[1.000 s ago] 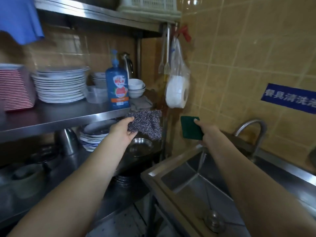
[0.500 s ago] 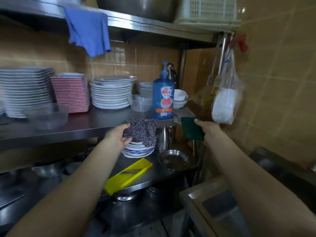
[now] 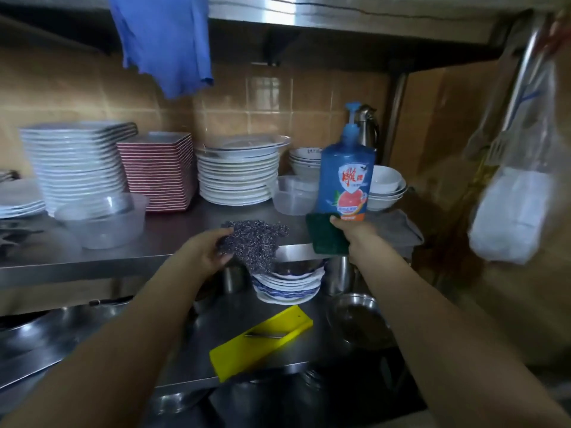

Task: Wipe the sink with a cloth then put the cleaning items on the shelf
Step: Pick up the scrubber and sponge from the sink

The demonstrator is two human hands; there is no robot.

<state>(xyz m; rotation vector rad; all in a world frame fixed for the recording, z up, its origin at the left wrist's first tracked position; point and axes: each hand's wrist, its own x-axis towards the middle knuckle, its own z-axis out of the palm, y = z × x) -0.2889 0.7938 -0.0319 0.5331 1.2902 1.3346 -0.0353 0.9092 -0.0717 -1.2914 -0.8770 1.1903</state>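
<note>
Shelf [image 3: 173, 239]: one scourer [image 3: 253, 242], one sponge [image 3: 327, 239]

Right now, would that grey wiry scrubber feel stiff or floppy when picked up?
The scrubber sags below the left hand gripping its edge, so it is probably floppy. Its open, tangled mesh suggests it is light and unlikely to slip or roll.

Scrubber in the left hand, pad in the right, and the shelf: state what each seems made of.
Scrubber: likely metal wire mesh, grey, tangled and glinting, drooping limply from the left hand. Pad: dark green, matt, flat and stiff, probably an abrasive synthetic scouring pad, held by the right hand. Shelf: stainless steel by its brushed, reflective sheen.
</note>
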